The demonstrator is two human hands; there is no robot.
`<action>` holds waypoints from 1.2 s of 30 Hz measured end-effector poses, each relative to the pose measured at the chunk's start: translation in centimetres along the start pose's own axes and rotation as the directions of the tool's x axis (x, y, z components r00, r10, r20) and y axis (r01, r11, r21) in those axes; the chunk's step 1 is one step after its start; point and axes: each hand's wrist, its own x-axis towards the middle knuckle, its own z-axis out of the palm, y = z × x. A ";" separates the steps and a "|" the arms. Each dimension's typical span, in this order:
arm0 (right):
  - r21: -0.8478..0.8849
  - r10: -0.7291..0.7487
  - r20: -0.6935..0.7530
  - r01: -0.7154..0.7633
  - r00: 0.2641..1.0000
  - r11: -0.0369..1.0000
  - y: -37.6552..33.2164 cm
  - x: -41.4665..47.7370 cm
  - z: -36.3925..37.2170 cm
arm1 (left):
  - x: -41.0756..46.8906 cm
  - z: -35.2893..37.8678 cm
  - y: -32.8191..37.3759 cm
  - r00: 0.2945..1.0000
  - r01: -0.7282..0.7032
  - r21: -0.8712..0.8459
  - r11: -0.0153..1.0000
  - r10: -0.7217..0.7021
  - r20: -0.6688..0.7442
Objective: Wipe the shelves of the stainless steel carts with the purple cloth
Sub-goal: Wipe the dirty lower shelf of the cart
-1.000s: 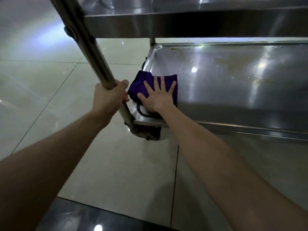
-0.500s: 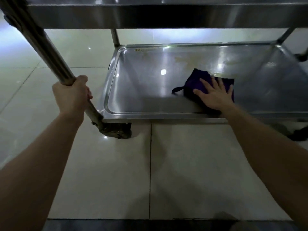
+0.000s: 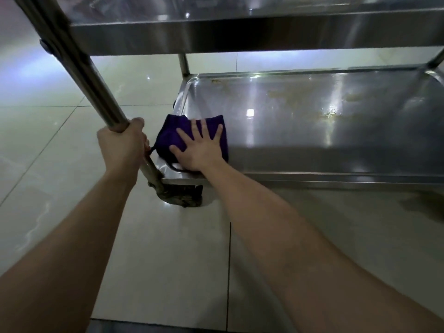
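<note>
The purple cloth (image 3: 173, 131) lies folded at the near left corner of the cart's bottom shelf (image 3: 312, 131). My right hand (image 3: 199, 147) presses flat on it with fingers spread straight. My left hand (image 3: 122, 147) grips the cart's slanted steel post (image 3: 96, 92) just above the shelf corner. Yellowish smears mark the shelf's far middle and right.
An upper steel shelf (image 3: 240, 32) overhangs the bottom one, limiting headroom. A caster bracket (image 3: 180, 195) sits under the near left corner. Pale glossy floor tiles (image 3: 168, 260) surround the cart, with a dark strip along the bottom edge of the view.
My right hand slid the cloth from the shelf's middle right back to the near left corner. My left hand kept its grip on the post.
</note>
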 end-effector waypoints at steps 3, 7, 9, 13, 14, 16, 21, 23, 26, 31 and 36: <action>0.009 -0.042 0.007 0.042 0.999 0.999 2.5 -0.3 -0.3 | 0.0 -0.1 -0.3 1.000 0.005 0.006 1.000 -0.005 -0.012; 0.044 0.150 -0.028 -0.149 0.988 0.988 12.5 -2.6 -1.9 | 0.2 0.0 -0.5 1.000 0.003 -0.018 1.000 -0.003 -0.019; 0.069 0.295 -0.044 -0.292 0.954 0.954 19.0 -4.7 -2.9 | 0.4 0.0 -0.5 1.000 0.008 -0.023 1.000 -0.009 -0.023; 0.134 0.552 -0.036 -0.544 0.833 0.829 28.8 -9.1 -4.2 | 0.8 0.3 -0.4 1.000 0.007 -0.025 1.000 -0.008 -0.011; 0.133 0.576 -0.030 -0.568 0.817 0.812 29.7 -9.5 -4.3 | 0.9 0.4 -0.3 1.000 0.005 -0.026 1.000 -0.006 -0.007; 0.125 0.598 -0.033 -0.590 0.801 0.797 29.4 -9.2 -4.0 | 1.0 0.5 -0.2 1.000 0.003 -0.024 1.000 -0.004 -0.009; 0.103 0.532 -0.044 -0.526 0.846 0.844 21.7 -4.7 -3.3 | 1.0 0.5 -0.3 1.000 -0.006 0.000 1.000 0.006 -0.010; 0.066 0.412 -0.035 -0.410 0.910 0.910 16.3 -2.1 -3.1 | 0.9 0.5 -0.3 1.000 -0.006 0.011 1.000 0.006 -0.002; 0.030 0.205 -0.011 -0.204 0.979 0.978 7.2 -0.4 -1.8 | 1.0 0.5 0.0 1.000 0.006 0.009 1.000 -0.007 0.012; 0.027 -0.141 0.013 0.140 0.990 0.990 1.0 -3.4 1.5 | 0.7 0.3 0.3 0.999 0.006 0.046 0.999 -0.008 0.044; 0.031 -0.153 0.103 0.151 0.983 0.988 9.0 -7.5 -0.1 | 0.4 -0.2 0.4 0.997 0.008 0.051 0.999 -0.011 0.071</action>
